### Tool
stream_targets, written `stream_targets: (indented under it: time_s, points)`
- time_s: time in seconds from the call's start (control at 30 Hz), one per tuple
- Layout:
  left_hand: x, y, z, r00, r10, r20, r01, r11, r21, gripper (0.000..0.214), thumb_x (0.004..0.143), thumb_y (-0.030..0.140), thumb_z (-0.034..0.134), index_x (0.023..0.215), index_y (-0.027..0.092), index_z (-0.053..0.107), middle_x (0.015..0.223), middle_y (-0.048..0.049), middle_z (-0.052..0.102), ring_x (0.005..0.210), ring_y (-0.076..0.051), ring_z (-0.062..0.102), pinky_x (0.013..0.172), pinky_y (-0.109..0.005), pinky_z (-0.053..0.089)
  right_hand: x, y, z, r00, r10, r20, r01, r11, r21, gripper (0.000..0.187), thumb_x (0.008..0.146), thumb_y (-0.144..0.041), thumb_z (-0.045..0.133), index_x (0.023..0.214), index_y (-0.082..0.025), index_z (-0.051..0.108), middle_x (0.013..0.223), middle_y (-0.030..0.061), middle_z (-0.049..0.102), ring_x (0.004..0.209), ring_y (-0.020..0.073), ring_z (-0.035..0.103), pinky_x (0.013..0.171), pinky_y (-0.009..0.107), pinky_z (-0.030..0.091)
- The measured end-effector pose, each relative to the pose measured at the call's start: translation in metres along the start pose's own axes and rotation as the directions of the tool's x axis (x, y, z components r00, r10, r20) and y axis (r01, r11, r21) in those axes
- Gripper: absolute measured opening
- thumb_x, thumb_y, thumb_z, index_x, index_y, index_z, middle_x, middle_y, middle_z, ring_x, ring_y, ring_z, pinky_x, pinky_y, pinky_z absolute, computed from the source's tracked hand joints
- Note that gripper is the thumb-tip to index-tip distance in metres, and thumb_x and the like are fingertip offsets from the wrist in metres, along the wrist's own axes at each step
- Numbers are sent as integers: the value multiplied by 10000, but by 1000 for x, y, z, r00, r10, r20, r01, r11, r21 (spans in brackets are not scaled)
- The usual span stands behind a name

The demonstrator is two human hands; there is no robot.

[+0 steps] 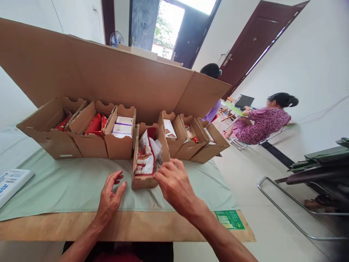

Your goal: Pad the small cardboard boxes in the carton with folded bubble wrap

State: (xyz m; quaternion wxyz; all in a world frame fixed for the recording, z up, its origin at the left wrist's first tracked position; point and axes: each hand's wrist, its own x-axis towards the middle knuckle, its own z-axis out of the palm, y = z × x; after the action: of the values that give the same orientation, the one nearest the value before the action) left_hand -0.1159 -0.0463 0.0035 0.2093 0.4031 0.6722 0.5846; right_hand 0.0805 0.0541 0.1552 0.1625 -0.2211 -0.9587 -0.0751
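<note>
1. Right hand [176, 182]: fingers curled and bunched at the near right corner of the pulled-forward box [144, 183]. Whether they pinch cardboard or only rest on it, can't tell; fingertips partly hidden.
2. Left hand [110, 191]: fingers apart, slightly curled, holding nothing. Sits just left of the same box, not touching.
3. Box, directly under the right fingertips: corrugated card, should be light and fairly stiff. Walls likely flex if squeezed hard. Best hold: near rim with one hand, left wall with the other. Cut edges look rough, so decent grip.
4. White-and-red packet [145, 156], inside, just left of and beyond the right fingertips: looks soft, light, floppy, maybe slick. Take it by its upper edge, which stands highest.
5. Clear plastic [156, 147], beside the packet, beyond the right fingers: thin, crinkly, probably slippery and easy to snag. Pinch gently.
6. Farther out, past both hands: left boxes [94, 147] and right boxes [176, 145] flank the pulled-forward one. Green cloth [81, 182] underneath may slide with a dragged box.
</note>
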Motion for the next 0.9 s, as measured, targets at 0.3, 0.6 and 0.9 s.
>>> stream_targets:
  time_s: [0.3,0.6,0.9]
  points:
    - [-38,5,-5,989,-44,142,76,970,-232,597,905,593,580,1360,209,611,1437,-118,583,1326,-313,544,1112,-433,444,-126,-12,-4,772,571,-280,-277,698,660,308,1029,-400,522,1262,-270,676,1266,94,702,1194,291,633,1041,503,473]
    - [-35,7,11,937,-200,286,329,777,-537,743,869,595,663,1460,162,541,1518,-125,553,1484,-343,398,1232,-495,326,-82,-3,95,679,705,204,-327,41,944,575,928,-587,594,1401,-260,614,1456,79,612,1334,298,570,1129,493,459]
    - [-45,-12,-2,956,-233,179,294,747,-596,708,743,755,682,1192,211,739,1248,-73,742,1387,-351,527,1220,-480,388,-99,-77,104,636,747,193,-399,105,911,593,1016,-581,442,1512,-261,496,1561,66,499,1459,289,430,1227,493,336]
